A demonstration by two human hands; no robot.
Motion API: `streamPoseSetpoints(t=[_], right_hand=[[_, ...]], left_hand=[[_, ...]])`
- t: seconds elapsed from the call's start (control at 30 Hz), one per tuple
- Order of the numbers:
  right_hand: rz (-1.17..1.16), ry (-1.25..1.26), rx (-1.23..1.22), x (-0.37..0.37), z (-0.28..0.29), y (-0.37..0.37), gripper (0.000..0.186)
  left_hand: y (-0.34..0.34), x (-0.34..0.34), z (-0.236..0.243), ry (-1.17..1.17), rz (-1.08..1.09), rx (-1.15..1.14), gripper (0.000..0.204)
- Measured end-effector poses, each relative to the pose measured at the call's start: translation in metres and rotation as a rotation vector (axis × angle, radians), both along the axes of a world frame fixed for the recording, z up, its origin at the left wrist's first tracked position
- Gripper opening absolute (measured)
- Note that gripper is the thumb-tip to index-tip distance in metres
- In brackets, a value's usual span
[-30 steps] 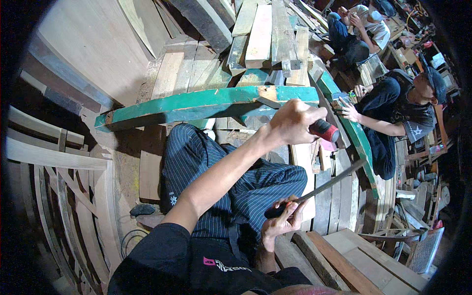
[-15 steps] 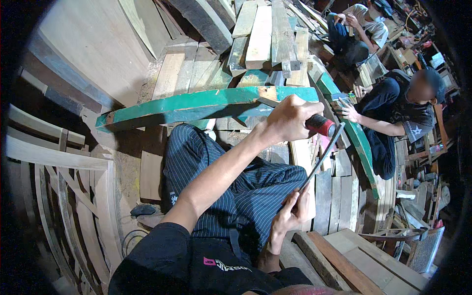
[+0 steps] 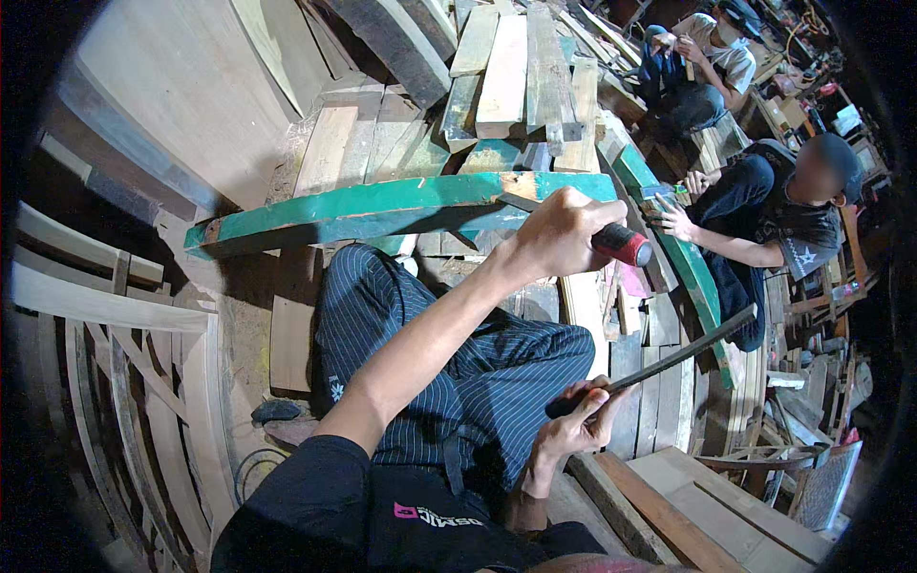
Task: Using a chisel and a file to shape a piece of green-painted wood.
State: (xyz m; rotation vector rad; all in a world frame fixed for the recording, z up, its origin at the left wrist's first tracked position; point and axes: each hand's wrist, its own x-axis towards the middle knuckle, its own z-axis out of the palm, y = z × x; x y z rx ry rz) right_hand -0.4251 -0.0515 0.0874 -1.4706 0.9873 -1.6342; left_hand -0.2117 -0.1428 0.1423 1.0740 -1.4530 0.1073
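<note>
**Left fist round a red-and-black handle, right fingers pinched on a dark bar**

Through the head camera I see the left hand (image 3: 565,232) closed firmly, its fingers wrapped around the chisel-like tool (image 3: 623,245). The rounded butt of its handle pokes out to the right; a flat, dull grey blade slants from the other side of the fist towards a bare-wood patch (image 3: 519,184) on the curved beam (image 3: 363,212). I cannot tell whether the edge bites.

The right hand (image 3: 579,422) is nearly shut, thumb and fingers pinching the near end of a long, dark, slim bar (image 3: 683,356). Some of those fingertips are hidden from me. The bar rises to the right, its far tip clear of the left hand.

The beam lies crosswise beyond the knees, bowed and squared, its green paint chipped along the edges to raw timber. The striped trousers (image 3: 521,372) are dark cloth with thin pale lines. Rough-sawn planks (image 3: 503,81) are stacked behind the beam, and to the right a co-worker's hand (image 3: 674,222) rests at a second green beam (image 3: 695,272).
</note>
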Motion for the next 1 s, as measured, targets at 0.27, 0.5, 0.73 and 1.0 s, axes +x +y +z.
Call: streamPoseSetpoints(t=[0.27,0.5,0.73,1.0], right_hand=[[0.034,0.109,-0.029,-0.001,0.000,-0.005,0.042],[0.063,0.266,0.062,-0.001,-0.003,-0.013,0.039],[0.133,0.434,0.031,-0.007,0.003,-0.018,0.043],[0.145,0.494,-0.015,-0.015,0.000,-0.023,0.042]], left_hand=[[0.000,-0.001,-0.001,-0.034,0.021,0.003,0.028],[-0.001,0.000,-0.002,-0.034,0.035,0.000,0.032],[-0.007,-0.004,-0.005,-0.036,0.087,-0.036,0.024],[-0.011,-0.007,-0.006,-0.125,0.119,-0.075,0.024]])
